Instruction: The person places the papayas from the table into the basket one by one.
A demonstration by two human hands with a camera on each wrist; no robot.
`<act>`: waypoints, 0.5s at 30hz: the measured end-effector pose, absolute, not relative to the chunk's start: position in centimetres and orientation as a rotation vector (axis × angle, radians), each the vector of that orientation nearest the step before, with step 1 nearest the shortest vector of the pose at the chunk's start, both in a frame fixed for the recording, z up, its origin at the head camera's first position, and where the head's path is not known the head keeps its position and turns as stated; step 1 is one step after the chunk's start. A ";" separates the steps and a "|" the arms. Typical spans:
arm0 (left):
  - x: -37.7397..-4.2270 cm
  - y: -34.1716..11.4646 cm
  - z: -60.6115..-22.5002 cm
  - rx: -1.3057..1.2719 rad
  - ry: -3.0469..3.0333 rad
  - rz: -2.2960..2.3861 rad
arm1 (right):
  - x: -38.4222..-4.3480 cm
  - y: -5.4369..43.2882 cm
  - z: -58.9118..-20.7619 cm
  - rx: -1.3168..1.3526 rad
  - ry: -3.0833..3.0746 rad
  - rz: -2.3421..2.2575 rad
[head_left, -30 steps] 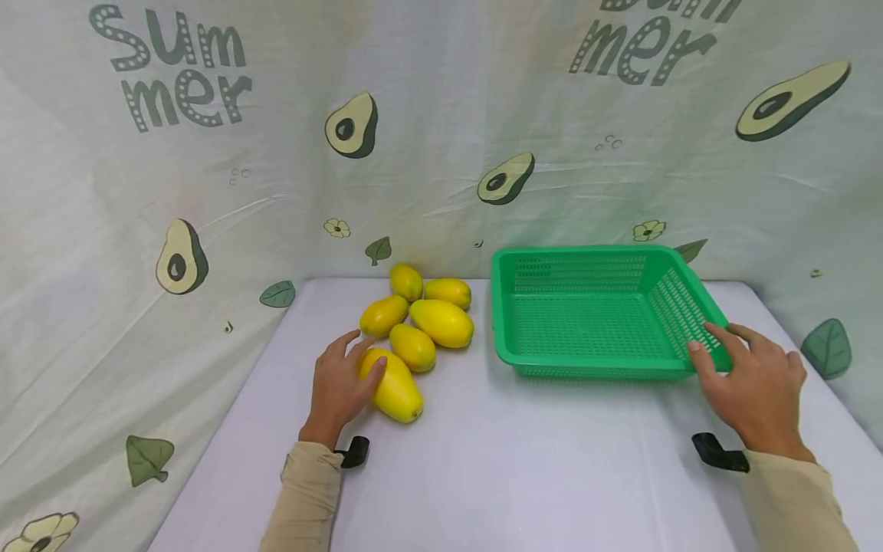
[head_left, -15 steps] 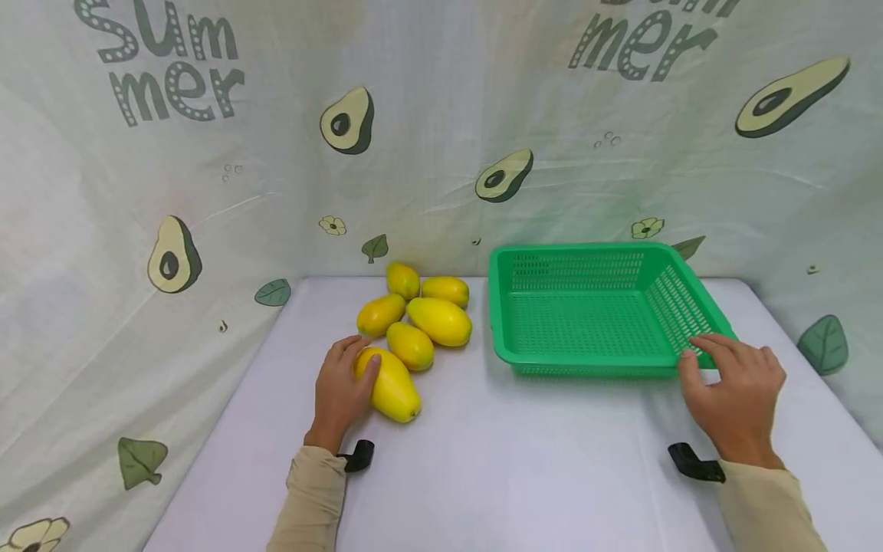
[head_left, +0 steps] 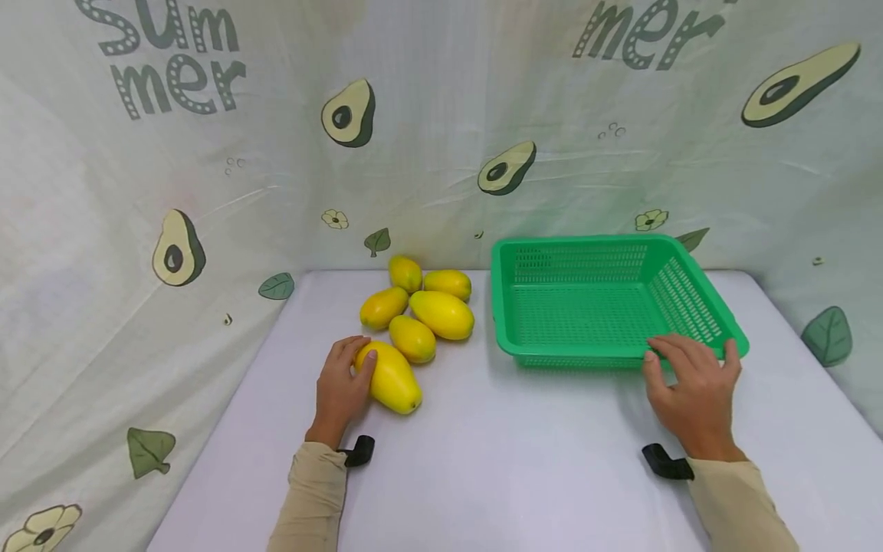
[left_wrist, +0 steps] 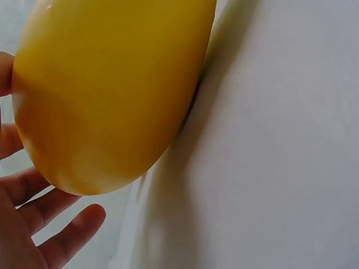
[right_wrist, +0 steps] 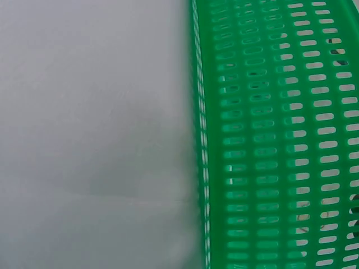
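A yellow papaya (head_left: 393, 383), the nearest of several, lies on the white table under my left hand (head_left: 341, 391). The thumb rests over its top and the fingers bend round its far end. In the left wrist view the papaya (left_wrist: 112, 95) fills the top left, with fingertips (left_wrist: 84, 221) spread around its rounded end. My right hand (head_left: 697, 391) hovers at the front rim of the green basket (head_left: 586, 353), fingers loosely bent and nothing in them. The right wrist view shows the slotted basket side (right_wrist: 280, 134), but not the hand.
Several other yellow papayas (head_left: 443, 315) are grouped behind the held one. Inside, the slotted basket floor (head_left: 579, 314) holds nothing. A printed cloth backdrop (head_left: 428, 115) stands right behind the table (head_left: 510, 452).
My right hand has slid left along the basket's front, away from its right corner. The left hand has closed further round the near papaya. Basket and fruit stay in place.
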State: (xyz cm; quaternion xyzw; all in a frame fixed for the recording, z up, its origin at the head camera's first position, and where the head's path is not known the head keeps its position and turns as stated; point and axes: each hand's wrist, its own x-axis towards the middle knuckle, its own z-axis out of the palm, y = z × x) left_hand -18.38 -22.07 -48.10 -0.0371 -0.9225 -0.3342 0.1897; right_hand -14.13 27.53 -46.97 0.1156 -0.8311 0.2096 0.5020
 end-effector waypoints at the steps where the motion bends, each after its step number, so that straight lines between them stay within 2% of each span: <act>1: -18.5 -22.2 -48.0 -0.101 -2.599 -0.940 | -14.2 27.4 -47.0 0.282 -2.018 0.509; 15: -19.0 -23.5 -48.8 -0.168 -2.664 -1.104 | -14.2 27.7 -48.0 0.304 -2.072 0.476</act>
